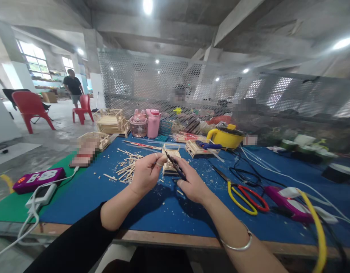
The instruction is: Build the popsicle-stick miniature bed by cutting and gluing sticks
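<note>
My left hand (146, 170) is closed in a pinch near the middle of the table, its fingertips at the jaws of the pliers. What it pinches is too small to make out. Black pliers (176, 166) are gripped in my right hand (193, 182), their jaws pointing up and left toward the left fingertips. Just behind the hands stands a small wooden stick frame (172, 153), partly covered by them. To the left of my left hand lies a loose heap of short wooden sticks (126, 167) with cut bits around it.
Yellow-and-red-handled scissors (244, 195) lie right, near black cables and a purple power strip (288, 203). Behind are a glue gun (207, 145), yellow pot (226, 137), pink bottle (153, 124) and wooden models (111, 123). Left are a phone (84, 151) and purple box (38, 180).
</note>
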`<state>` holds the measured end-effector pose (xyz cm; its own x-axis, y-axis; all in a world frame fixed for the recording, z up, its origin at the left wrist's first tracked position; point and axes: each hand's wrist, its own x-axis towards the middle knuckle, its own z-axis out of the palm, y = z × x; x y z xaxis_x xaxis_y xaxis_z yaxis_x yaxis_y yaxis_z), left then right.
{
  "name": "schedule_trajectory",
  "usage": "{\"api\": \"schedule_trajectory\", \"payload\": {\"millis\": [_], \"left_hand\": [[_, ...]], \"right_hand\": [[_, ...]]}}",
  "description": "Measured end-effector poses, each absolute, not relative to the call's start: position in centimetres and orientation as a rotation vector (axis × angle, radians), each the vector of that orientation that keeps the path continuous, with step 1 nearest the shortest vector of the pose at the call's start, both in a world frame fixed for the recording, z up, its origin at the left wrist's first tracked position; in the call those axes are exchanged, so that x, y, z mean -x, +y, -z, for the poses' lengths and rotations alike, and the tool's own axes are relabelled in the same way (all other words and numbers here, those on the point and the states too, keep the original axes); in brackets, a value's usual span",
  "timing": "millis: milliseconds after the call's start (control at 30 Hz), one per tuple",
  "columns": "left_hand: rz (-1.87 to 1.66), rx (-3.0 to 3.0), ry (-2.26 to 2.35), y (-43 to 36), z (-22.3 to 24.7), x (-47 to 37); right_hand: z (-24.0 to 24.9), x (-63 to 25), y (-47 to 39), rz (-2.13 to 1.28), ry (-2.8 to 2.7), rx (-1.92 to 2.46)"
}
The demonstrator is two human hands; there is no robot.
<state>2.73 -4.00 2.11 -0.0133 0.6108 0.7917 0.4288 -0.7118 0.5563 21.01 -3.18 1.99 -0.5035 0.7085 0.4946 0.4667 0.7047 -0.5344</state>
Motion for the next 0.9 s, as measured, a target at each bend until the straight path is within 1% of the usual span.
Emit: {"api": "schedule_trajectory", "payload": {"millis": [400,600,900], "left_hand": [[-1.788,-2.286,1.148,-3.8,-2.1,-2.5],[-1.763,-2.289,1.142,-3.9,-2.1,-2.5],[-1.488,-2.258,1.065,-4.1,-2.6,-2.3]], "right_hand": [[-1.9,-21.0,-3.1,-0.450,-2.171,0.867],[-2.4,-21.0,-3.5,-0.454,-2.157,0.958],[-2.8,-20.7,-3.6,-0.278,-2.194,1.094]]}}
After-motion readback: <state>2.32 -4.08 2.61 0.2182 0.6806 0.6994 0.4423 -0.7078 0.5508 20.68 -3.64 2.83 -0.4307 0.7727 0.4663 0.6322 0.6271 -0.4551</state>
